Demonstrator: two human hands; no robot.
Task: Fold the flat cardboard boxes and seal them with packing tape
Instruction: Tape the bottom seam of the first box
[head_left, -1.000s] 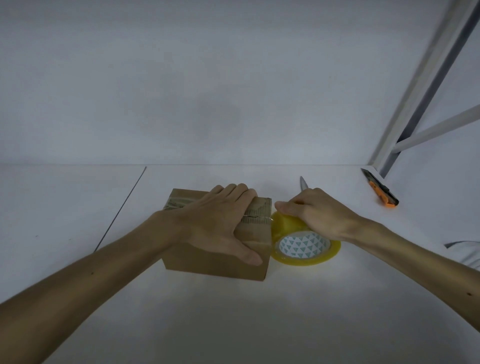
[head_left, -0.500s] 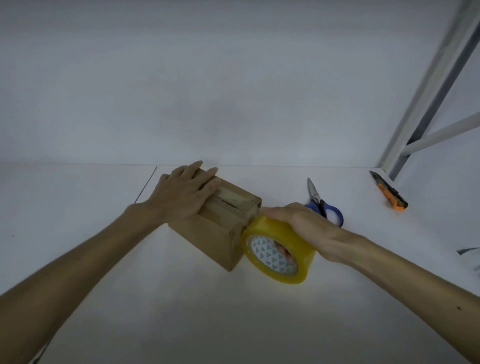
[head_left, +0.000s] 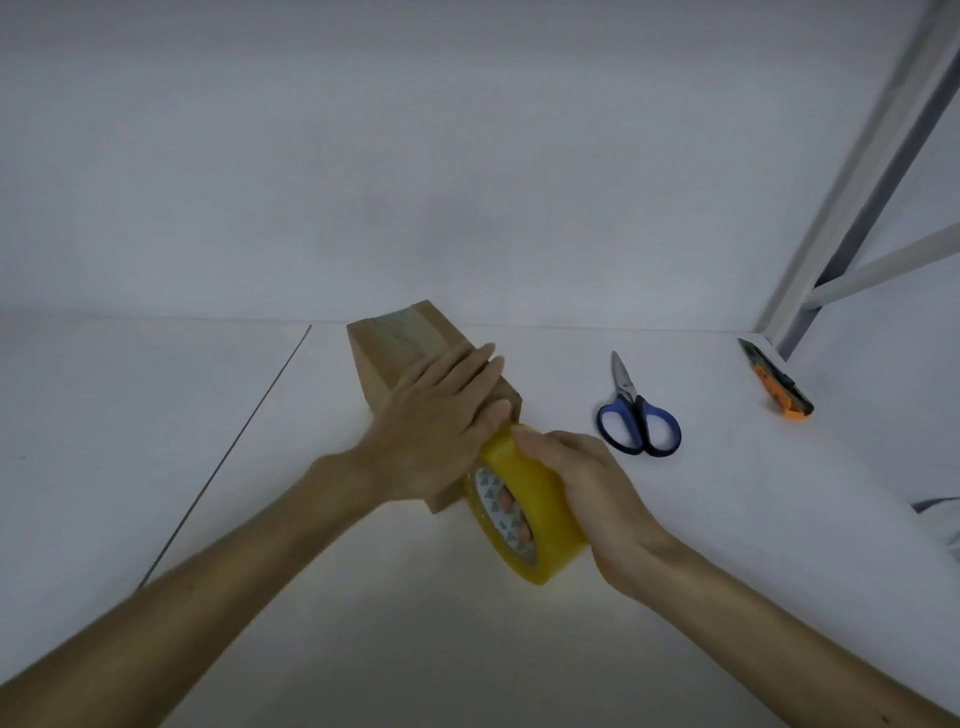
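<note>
small cardboard box (head_left: 400, 343) sat mid-desk (head_left: 727, 519), turned corner-on, pinned from above by left hand (head_left: 436, 431), fingers flat. yellow tape roll (head_left: 535, 493) gripped by right hand (head_left: 587, 483), fingers seen inside core, roll butted against box's near end. box judged light and easily slid, so best pressed on top. scissors (head_left: 636, 421) close on right, utility knife (head_left: 776, 379) further off near desk's back edge. more room judged on left and near side.

Brown cardboard box (head_left: 402, 345) folded, on table; yellow tape roll (head_left: 540, 512) touching near end.
</note>
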